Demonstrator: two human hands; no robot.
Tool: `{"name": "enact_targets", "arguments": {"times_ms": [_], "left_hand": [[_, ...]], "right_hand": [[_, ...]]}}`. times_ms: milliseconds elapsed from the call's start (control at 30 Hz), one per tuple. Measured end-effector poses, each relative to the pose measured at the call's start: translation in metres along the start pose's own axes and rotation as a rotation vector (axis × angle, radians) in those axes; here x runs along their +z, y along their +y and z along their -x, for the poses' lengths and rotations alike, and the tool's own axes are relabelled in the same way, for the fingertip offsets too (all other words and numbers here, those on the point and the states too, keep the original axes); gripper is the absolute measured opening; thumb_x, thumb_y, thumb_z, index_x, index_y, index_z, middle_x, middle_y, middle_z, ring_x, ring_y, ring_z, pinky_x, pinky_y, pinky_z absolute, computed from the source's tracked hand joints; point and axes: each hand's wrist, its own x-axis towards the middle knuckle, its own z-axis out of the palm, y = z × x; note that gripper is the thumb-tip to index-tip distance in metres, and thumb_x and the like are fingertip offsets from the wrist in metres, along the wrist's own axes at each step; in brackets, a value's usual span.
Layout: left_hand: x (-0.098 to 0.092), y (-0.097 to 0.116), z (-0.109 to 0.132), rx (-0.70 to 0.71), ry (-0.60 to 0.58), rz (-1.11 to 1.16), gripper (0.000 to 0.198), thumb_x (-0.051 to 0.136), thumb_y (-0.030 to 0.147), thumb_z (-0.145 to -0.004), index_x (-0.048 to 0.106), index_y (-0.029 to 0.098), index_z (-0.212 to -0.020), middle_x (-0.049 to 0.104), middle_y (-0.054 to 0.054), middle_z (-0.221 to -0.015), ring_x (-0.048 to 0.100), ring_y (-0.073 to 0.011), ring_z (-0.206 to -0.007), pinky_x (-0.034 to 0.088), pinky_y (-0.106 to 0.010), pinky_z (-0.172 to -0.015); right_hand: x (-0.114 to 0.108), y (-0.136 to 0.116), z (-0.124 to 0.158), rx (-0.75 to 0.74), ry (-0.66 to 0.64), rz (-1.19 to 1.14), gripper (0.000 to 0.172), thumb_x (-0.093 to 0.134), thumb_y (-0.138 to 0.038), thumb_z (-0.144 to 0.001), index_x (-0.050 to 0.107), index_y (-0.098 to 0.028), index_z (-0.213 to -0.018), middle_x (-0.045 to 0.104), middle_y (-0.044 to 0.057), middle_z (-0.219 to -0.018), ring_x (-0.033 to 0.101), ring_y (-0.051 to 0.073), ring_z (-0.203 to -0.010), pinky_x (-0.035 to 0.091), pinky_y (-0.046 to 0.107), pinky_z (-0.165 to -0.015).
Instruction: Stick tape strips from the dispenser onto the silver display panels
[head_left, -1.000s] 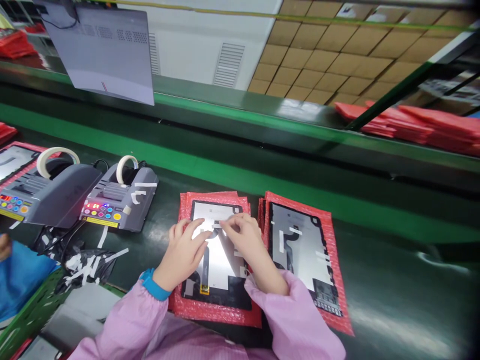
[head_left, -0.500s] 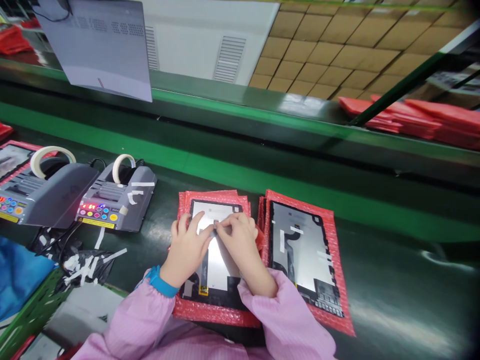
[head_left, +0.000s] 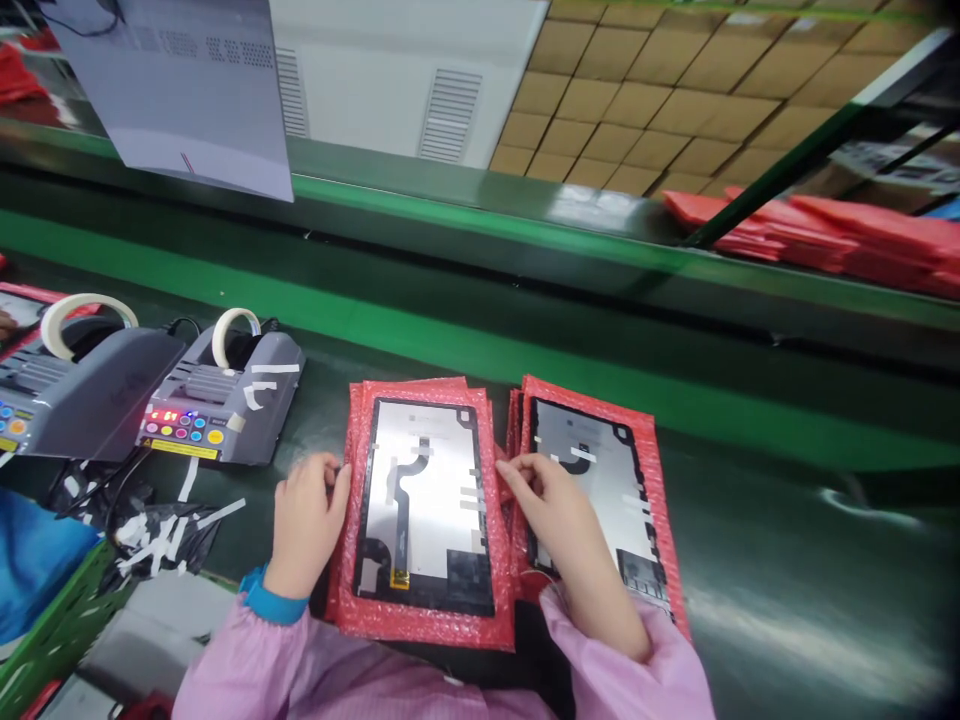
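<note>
A tablet screen panel (head_left: 442, 480) lies back side up on a red bubble-wrap bag (head_left: 427, 625), with a black flex cable (head_left: 403, 520) and small tape strips on its silvery back. At the bag's left edge, the curled fingers of my left hand (head_left: 307, 515) close on the red wrap. My right hand (head_left: 555, 500) pinches the opposite edge between thumb and fingers. Under my right forearm, partly hidden, a second screen panel (head_left: 607, 490) rests on another red bubble-wrap bag (head_left: 664, 500).
Two grey tape dispensers (head_left: 217, 400) (head_left: 90, 390) stand at left, tape strips stuck on the nearer one. Tape scraps (head_left: 165, 535) lie before them, beside a green crate (head_left: 67, 640). Red bags (head_left: 817, 235) sit on the back shelf (head_left: 450, 195). Another person's hand (head_left: 6, 324) shows far left.
Both hands have left the cable's top end on the panel and moved apart to the bag's two side edges. A strip of tape now shows at that cable end.
</note>
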Motion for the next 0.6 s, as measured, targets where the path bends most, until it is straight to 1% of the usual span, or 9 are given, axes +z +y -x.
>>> {"name": "enact_targets", "arguments": {"times_ms": [67,133,233,333,433,500,533,600], "left_hand": [[0.0,-0.001,0.001,-0.014,-0.093,0.086,0.026,0.043,0.038,-0.095,0.053,0.021,-0.078,0.061,0.0,-0.067,0.059,-0.0203,-0.067,0.035,-0.03,-0.062],[0.001,0.002,0.001,-0.011,-0.138,0.118,0.028,0.043,0.039,-0.094,0.05,0.022,-0.074,0.06,0.002,-0.064,0.059,-0.0187,-0.063,0.033,-0.029,-0.06],[0.003,0.006,0.001,-0.023,-0.139,0.091,0.024,0.045,0.038,-0.093,0.048,0.022,-0.075,0.06,0.003,-0.065,0.058,-0.0175,-0.059,0.032,-0.028,-0.059],[0.004,0.006,0.0,-0.021,-0.144,0.083,0.024,0.045,0.037,-0.093,0.047,0.022,-0.075,0.058,0.003,-0.064,0.055,-0.0169,-0.056,0.031,-0.027,-0.057],[0.006,0.005,0.0,-0.018,-0.136,0.095,0.024,0.042,0.036,-0.094,0.047,0.022,-0.074,0.057,0.003,-0.062,0.053,-0.0168,-0.053,0.032,-0.028,-0.056],[0.006,0.006,0.001,-0.011,-0.132,0.095,0.023,0.041,0.033,-0.094,0.047,0.022,-0.074,0.058,0.002,-0.062,0.053,-0.0172,-0.053,0.033,-0.028,-0.057],[0.005,0.008,0.002,-0.005,-0.132,0.092,0.023,0.04,0.032,-0.093,0.048,0.022,-0.074,0.059,0.001,-0.064,0.053,-0.0178,-0.054,0.034,-0.029,-0.058],[0.0,0.015,0.007,0.023,-0.115,0.093,0.022,0.04,0.03,-0.093,0.05,0.022,-0.077,0.061,0.0,-0.067,0.054,-0.0191,-0.058,0.035,-0.031,-0.063]], "right_hand": [[0.006,0.0,0.004,-0.078,0.062,0.039,0.043,0.046,-0.063,-0.084,0.061,-0.022,-0.078,0.059,0.007,-0.08,0.055,0.025,-0.075,0.041,0.039,-0.072],[0.012,0.001,0.004,-0.133,0.131,0.107,0.043,0.048,-0.062,-0.084,0.065,-0.023,-0.082,0.058,0.008,-0.086,0.054,0.028,-0.082,0.041,0.042,-0.078],[0.017,0.002,0.0,-0.172,0.159,0.198,0.037,0.05,-0.055,-0.085,0.069,-0.023,-0.085,0.057,0.01,-0.093,0.051,0.03,-0.089,0.041,0.044,-0.08],[0.017,0.0,-0.003,-0.226,0.154,0.209,0.033,0.05,-0.048,-0.088,0.07,-0.023,-0.081,0.057,0.01,-0.094,0.049,0.03,-0.087,0.041,0.044,-0.079],[0.015,-0.009,0.001,-0.282,0.217,0.223,0.033,0.045,-0.045,-0.09,0.067,-0.022,-0.078,0.057,0.011,-0.093,0.048,0.03,-0.086,0.04,0.045,-0.079],[0.014,-0.018,0.007,-0.308,0.27,0.18,0.033,0.041,-0.043,-0.092,0.063,-0.022,-0.08,0.057,0.011,-0.092,0.05,0.03,-0.088,0.04,0.045,-0.079],[0.013,-0.023,0.011,-0.307,0.267,0.118,0.032,0.039,-0.042,-0.093,0.06,-0.022,-0.081,0.057,0.01,-0.091,0.051,0.028,-0.087,0.041,0.043,-0.078],[0.014,-0.029,0.019,-0.26,0.189,-0.058,0.029,0.035,-0.043,-0.094,0.052,-0.023,-0.084,0.057,0.006,-0.082,0.054,0.024,-0.076,0.043,0.038,-0.069]]}}
